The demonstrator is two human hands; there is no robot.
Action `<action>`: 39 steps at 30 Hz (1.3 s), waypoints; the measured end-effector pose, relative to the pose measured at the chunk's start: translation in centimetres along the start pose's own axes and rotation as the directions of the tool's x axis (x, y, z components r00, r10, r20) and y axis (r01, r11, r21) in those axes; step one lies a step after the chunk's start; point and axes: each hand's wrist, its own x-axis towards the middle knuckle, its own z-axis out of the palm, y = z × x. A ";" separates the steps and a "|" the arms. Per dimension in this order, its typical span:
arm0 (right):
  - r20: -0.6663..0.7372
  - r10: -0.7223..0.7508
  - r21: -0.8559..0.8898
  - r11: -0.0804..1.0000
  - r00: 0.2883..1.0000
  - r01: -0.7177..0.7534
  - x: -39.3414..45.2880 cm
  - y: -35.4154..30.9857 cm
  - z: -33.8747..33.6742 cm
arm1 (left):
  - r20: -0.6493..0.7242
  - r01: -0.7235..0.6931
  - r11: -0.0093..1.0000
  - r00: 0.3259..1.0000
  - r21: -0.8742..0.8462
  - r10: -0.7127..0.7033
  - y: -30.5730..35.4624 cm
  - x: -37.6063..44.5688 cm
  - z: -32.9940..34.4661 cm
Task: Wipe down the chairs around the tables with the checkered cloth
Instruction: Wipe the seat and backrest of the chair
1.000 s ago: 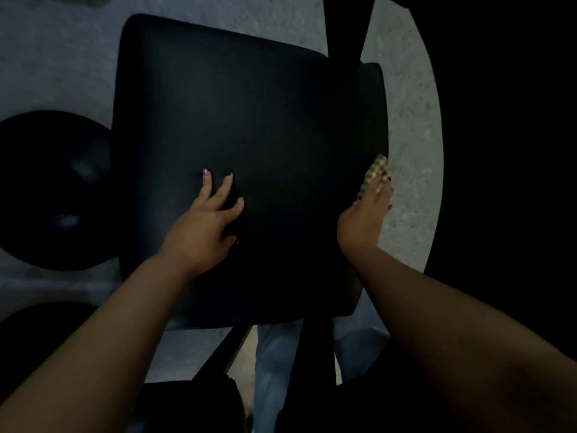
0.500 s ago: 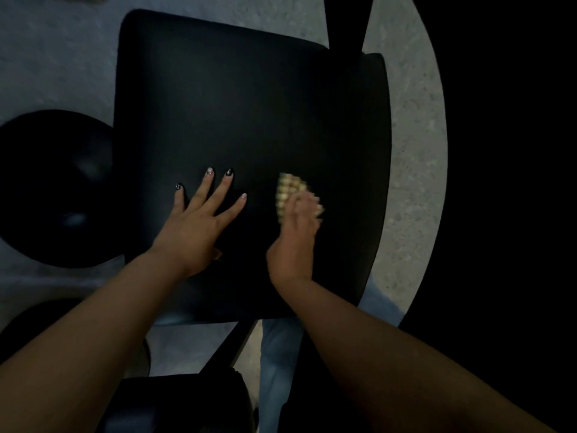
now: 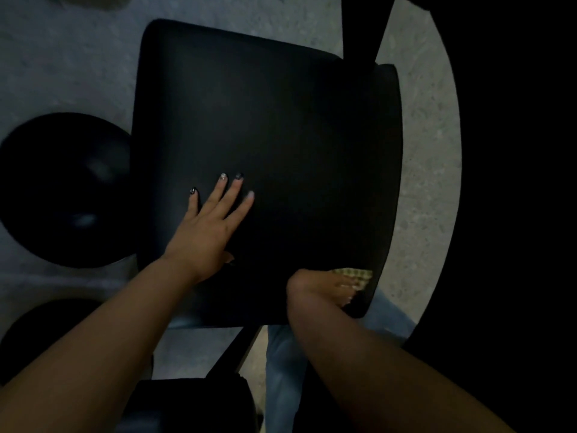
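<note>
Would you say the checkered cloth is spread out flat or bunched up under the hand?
Bunched up, it seems: only a small wad of the checkered cloth shows beyond the right hand pressing it on the chair seat.

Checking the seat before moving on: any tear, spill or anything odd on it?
Nothing stands out. The black seat looks smooth and unmarked where the dim light shows it; left hand lies flat on it, right hand presses the checkered cloth near its corner.

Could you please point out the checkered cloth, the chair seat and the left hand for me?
checkered cloth [image 3: 354,274]: head view, visible strip beyond the right hand's fingers.
chair seat [image 3: 281,126]: head view, bare middle of the seat.
left hand [image 3: 207,229]: head view, back of the hand.
</note>
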 end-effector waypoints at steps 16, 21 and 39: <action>-0.272 -0.799 -0.173 0.589 0.537 0.789 8.4 -18.8 -2.7 | -0.044 0.454 0.730 0.834 -0.511 -0.550 -2.2 -2.3 2.9; 0.257 -0.948 -0.106 -0.219 -0.186 0.970 1.6 -11.0 1.3 | -0.024 0.376 0.784 0.895 -0.494 -0.445 -4.0 -2.7 2.6; 0.296 -0.864 -0.125 -0.457 -0.406 0.881 -2.4 -19.5 4.5 | -0.060 0.380 0.776 0.881 -0.503 -0.470 -6.5 -4.2 3.3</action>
